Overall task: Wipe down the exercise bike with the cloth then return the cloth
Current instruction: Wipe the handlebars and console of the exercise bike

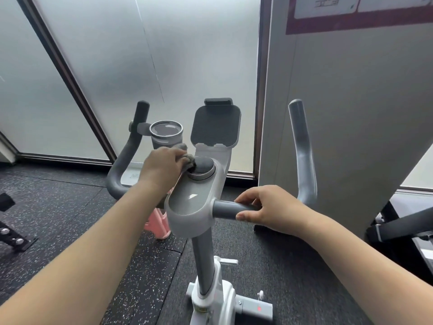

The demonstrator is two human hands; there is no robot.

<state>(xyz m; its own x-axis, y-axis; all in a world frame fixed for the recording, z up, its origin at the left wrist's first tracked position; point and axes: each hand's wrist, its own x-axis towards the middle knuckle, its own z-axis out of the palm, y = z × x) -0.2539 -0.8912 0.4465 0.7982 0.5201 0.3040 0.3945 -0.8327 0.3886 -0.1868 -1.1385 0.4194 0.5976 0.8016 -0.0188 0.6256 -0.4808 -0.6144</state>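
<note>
My left hand (161, 168) is clenched around the cloth (187, 158), a grey wad that bulges out past my knuckles. I press it against the left edge of the round dial (202, 167) on the bike (187, 202), at the top of the grey console. Just beyond this hand stands the cup holder (166, 133), clamped to the left handlebar (126, 160), which curves up and away past my wrist. To the right of the cloth, above the dial, the dark ribbed tablet rest (215, 125) tilts back toward the frosted glass (140, 66).

My right hand (264, 207) grasps the right handlebar (227, 208), close beside the console: the fingers curl over the top of the grey bar and the thumb lies along its near side. Past this hand the bar bends upward into a tall upright grip (301, 146), in front of a grey panel (351, 113).

Below my left wrist, behind the console, something pink (157, 225) sits on the speckled black floor (70, 207); I cannot tell what it is. Between my forearms the bike's grey post (203, 261) drops into its white base (210, 301).
</note>
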